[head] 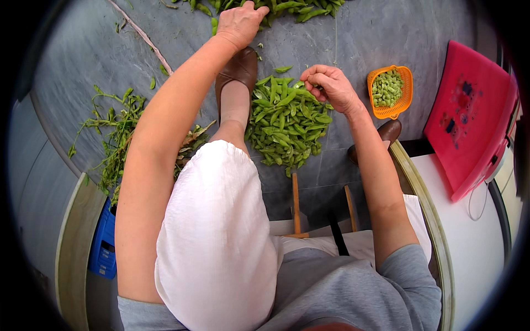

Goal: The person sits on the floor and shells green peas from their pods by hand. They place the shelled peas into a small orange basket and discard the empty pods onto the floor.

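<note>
My left hand (pixel 241 24) reaches to the near edge of a pile of green soybean pods (pixel 314 9) at the top of the picture; its fingertips are partly hidden against the pods. My right hand (pixel 321 85) hovers with curled fingers over the upper right of a second heap of pods (pixel 285 124) on the grey floor. Whether anything lies between its fingers is too small to tell. To the right of that hand, an orange plastic basket (pixel 408 89) holds shelled green beans (pixel 387 88).
Leafy stems (pixel 120 132) lie left of my left arm. A brown shoe (pixel 242 68) stands between the pods and that arm. At right is a pink plastic panel (pixel 468 120); a blue plastic crate (pixel 103 248) stands lower left. Wooden stool legs (pixel 295 202) are below the heap.
</note>
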A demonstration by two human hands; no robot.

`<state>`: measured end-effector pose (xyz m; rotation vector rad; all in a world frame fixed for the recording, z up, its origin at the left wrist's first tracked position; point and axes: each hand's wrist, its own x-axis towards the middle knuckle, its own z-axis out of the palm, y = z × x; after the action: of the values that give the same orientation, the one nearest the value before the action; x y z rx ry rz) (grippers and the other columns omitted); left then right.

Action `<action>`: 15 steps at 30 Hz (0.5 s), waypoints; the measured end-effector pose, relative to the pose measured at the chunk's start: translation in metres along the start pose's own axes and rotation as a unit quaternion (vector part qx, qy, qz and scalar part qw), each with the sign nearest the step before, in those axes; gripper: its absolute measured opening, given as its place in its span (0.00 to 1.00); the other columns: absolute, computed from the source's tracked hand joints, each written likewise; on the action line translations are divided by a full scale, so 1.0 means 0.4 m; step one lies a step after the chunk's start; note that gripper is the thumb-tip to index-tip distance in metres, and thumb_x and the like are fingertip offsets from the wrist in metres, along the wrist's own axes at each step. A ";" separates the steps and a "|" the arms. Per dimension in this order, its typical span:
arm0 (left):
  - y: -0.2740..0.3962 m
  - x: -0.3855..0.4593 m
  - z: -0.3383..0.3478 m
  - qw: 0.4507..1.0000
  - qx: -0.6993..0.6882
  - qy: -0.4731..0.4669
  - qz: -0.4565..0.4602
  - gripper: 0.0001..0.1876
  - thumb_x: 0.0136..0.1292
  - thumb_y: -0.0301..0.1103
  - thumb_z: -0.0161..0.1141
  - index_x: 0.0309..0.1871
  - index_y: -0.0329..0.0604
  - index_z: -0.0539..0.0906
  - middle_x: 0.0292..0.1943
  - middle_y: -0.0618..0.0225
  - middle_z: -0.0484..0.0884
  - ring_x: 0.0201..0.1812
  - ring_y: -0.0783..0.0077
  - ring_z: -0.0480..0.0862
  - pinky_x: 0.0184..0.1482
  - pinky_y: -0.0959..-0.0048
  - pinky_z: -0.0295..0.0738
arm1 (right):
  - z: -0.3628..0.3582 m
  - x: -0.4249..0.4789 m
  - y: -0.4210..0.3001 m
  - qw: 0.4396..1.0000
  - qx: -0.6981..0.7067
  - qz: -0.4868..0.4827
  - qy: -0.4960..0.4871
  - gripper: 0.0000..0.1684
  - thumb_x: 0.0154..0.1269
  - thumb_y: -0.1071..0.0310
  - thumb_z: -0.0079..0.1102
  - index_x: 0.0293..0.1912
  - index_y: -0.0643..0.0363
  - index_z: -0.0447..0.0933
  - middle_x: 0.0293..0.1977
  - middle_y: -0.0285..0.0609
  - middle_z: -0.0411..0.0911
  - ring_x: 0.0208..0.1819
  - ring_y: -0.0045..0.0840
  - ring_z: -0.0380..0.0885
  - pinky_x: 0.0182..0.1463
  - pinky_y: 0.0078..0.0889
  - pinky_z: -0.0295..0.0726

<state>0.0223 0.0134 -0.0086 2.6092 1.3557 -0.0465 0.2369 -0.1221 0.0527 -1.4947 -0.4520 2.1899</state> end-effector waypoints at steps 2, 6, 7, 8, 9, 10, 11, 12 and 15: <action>-0.002 0.006 -0.006 1.000 0.011 0.011 0.009 0.14 0.56 0.32 0.57 0.47 0.59 0.80 0.31 0.68 0.77 0.29 0.64 0.81 0.29 0.66 0.76 | 0.011 0.005 -0.001 1.000 0.013 -0.011 -0.005 0.09 0.60 0.73 0.47 0.37 0.64 0.75 0.24 0.34 0.73 0.20 0.11 0.66 0.18 0.13 0.62; -0.008 0.012 -0.064 0.984 -0.149 -0.048 -0.082 0.20 0.49 0.38 0.63 0.46 0.42 0.77 0.40 0.54 0.76 0.40 0.53 0.78 0.41 0.64 0.74 | 0.032 0.014 -0.026 0.998 0.048 -0.045 0.009 0.09 0.60 0.74 0.48 0.39 0.64 0.75 0.26 0.34 0.74 0.22 0.11 0.67 0.19 0.13 0.63; -0.016 0.006 -0.064 0.980 -0.185 -0.024 -0.073 0.18 0.49 0.38 0.63 0.44 0.42 0.77 0.38 0.55 0.76 0.39 0.53 0.78 0.41 0.64 0.74 | 0.039 0.021 -0.032 0.997 0.058 -0.054 0.012 0.09 0.61 0.74 0.49 0.39 0.64 0.75 0.27 0.34 0.74 0.22 0.11 0.67 0.19 0.13 0.63; -0.024 -0.003 -0.064 0.973 -0.220 0.000 -0.065 0.17 0.49 0.38 0.63 0.42 0.42 0.77 0.36 0.55 0.76 0.38 0.54 0.79 0.40 0.63 0.74 | 0.046 0.030 -0.039 0.995 0.063 -0.072 0.017 0.08 0.61 0.73 0.50 0.40 0.64 0.75 0.27 0.34 0.74 0.22 0.11 0.67 0.20 0.13 0.64; -0.020 -0.006 -0.072 0.964 -0.258 0.023 -0.054 0.15 0.50 0.38 0.62 0.40 0.42 0.77 0.34 0.55 0.77 0.37 0.55 0.79 0.40 0.62 0.74 | 0.050 0.039 -0.044 0.993 0.068 -0.089 0.025 0.08 0.62 0.71 0.51 0.40 0.64 0.75 0.27 0.33 0.74 0.22 0.11 0.68 0.20 0.13 0.64; -0.014 -0.011 -0.080 0.939 -0.332 -0.008 -0.093 0.13 0.53 0.35 0.61 0.42 0.43 0.79 0.32 0.61 0.78 0.33 0.63 0.79 0.35 0.68 0.74 | 0.056 0.048 -0.049 0.991 0.073 -0.106 0.033 0.08 0.63 0.70 0.52 0.40 0.63 0.75 0.27 0.33 0.74 0.23 0.11 0.68 0.20 0.13 0.64; -0.007 -0.023 -0.089 0.905 -0.403 -0.040 -0.131 0.12 0.57 0.33 0.59 0.44 0.43 0.80 0.30 0.66 0.79 0.28 0.72 0.79 0.30 0.73 0.74 | 0.064 0.059 -0.057 0.990 0.076 -0.115 0.040 0.09 0.63 0.69 0.53 0.40 0.63 0.75 0.27 0.33 0.74 0.23 0.11 0.68 0.20 0.12 0.64; 0.008 -0.033 -0.105 0.863 -0.472 -0.070 -0.168 0.11 0.61 0.31 0.58 0.46 0.44 0.81 0.29 0.72 0.80 0.24 0.80 0.79 0.25 0.79 0.74 | 0.074 0.070 -0.067 0.988 0.079 -0.124 0.048 0.10 0.64 0.67 0.54 0.40 0.63 0.76 0.27 0.33 0.74 0.23 0.10 0.68 0.21 0.12 0.64; 0.055 -0.070 -0.123 0.799 -0.576 -0.069 -0.155 0.11 0.61 0.31 0.59 0.45 0.35 0.80 0.28 0.72 0.80 0.23 0.87 0.75 0.26 0.86 0.71 | 0.097 0.101 -0.084 0.984 0.091 -0.149 0.048 0.11 0.63 0.64 0.57 0.39 0.62 0.76 0.26 0.32 0.74 0.22 0.10 0.68 0.21 0.12 0.64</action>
<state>0.0208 -0.0122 0.0465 1.3254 1.1626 0.4036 0.1939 -0.0727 0.0518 -1.3331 -0.4013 1.8660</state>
